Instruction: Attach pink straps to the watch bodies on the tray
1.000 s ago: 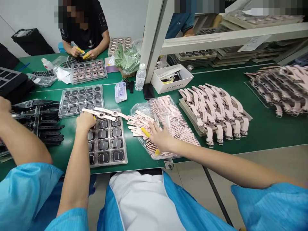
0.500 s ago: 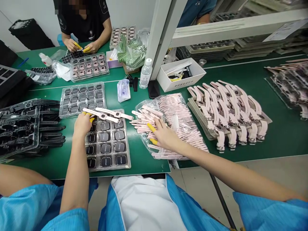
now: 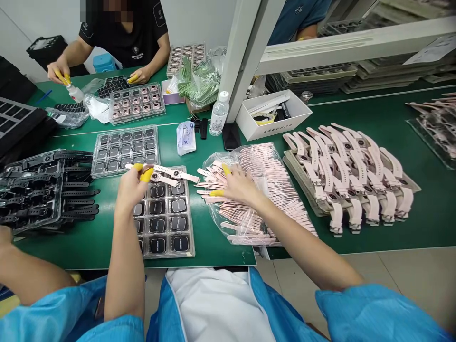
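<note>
At a green worktop (image 3: 221, 249) | left hand (image 3: 128, 192), fingers bent at pink watches (image 3: 177, 175) lying across a tray's (image 3: 191, 228) far end, grip unclear | right hand (image 3: 242, 184), fingers spread over pink straps (image 3: 265, 166) on clear plastic (image 3: 213, 209), apparently set close for short reaches

Through my head camera I see my left hand (image 3: 131, 188), with yellow finger covers (image 3: 147, 175), at two watches with pale pink straps (image 3: 176, 174) across a clear plastic tray (image 3: 167, 254) of black square pieces (image 3: 157, 245); its grip I cannot tell. My right hand (image 3: 239, 185), thumb and forefinger apart, touches a pile of loose pale pink straps (image 3: 213, 175).
</note>
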### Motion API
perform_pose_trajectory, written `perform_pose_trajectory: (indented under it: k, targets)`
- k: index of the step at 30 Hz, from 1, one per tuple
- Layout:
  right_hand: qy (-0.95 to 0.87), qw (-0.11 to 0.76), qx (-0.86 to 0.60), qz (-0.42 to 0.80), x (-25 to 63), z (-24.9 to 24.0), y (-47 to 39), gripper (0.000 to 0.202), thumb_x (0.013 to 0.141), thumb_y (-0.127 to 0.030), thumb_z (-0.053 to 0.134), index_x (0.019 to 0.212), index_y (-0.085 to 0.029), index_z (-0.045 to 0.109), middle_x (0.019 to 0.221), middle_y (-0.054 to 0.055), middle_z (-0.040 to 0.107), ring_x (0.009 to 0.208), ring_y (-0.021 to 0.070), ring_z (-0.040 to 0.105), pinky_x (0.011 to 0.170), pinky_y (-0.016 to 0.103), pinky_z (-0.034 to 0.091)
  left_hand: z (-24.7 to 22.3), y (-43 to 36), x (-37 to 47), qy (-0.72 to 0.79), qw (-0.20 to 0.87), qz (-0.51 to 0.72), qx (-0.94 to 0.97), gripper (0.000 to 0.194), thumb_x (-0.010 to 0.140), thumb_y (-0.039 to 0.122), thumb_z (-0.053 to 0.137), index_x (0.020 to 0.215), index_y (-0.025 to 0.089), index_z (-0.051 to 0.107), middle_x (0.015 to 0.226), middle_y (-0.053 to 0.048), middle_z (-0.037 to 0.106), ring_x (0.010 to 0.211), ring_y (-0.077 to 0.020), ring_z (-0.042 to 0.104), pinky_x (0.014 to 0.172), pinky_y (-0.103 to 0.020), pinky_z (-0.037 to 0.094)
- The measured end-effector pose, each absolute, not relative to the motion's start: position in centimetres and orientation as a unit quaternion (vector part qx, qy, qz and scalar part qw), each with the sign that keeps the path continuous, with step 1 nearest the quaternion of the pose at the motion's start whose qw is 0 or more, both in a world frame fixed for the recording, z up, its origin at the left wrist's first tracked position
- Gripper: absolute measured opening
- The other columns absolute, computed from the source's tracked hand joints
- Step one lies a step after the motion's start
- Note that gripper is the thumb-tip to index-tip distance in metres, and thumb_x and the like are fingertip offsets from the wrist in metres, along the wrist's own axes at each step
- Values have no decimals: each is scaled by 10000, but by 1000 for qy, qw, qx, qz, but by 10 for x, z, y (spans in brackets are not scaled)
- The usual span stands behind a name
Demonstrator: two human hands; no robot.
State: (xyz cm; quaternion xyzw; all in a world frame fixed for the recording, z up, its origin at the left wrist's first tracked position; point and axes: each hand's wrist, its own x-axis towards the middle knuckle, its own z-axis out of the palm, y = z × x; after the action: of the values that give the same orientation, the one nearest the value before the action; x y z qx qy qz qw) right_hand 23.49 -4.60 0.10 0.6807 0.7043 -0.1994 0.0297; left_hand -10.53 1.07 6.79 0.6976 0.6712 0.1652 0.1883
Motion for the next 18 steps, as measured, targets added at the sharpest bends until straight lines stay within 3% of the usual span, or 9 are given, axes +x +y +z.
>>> perform_pose_trajectory:
  k: [3,8,13,18]
  targets:
    - [698,42,682,-213,231,-7,-36,1140,825,-817,631,1636,-75,326,1642,334,349,1550,516,271,1220,647,263,54,11,-69,590,284,221,723,327,984,435,545,1170,204,683,1167,-68,766,1013,-222,696,888,-325,544]
    - [703,4,679,-212,223,-1,-51,784,941,-673,606,1531,-166,501,1416,259,562,1323,438,538,1092,564,409,11,15,-45,548,394,278,683,294,971,440,583,1130,209,675,1106,-54,766,954,-200,704,842,-316,546]
    - [693,5,677,-249,222,6,-47,882,887,-594,736,1557,-122,409,1392,273,578,1248,423,584,962,470,469,0,14,-47,528,401,321,676,294,946,443,615,1088,195,682,1083,-62,759,942,-204,693,830,-321,509]
    - [698,50,660,-273,220,14,-37,619,878,-451,746,1358,-138,513,1134,186,731,982,350,697,783,370,468,3,12,-46,535,381,319,684,268,949,438,607,1047,199,678,1006,-38,747,911,-198,676,823,-314,490]
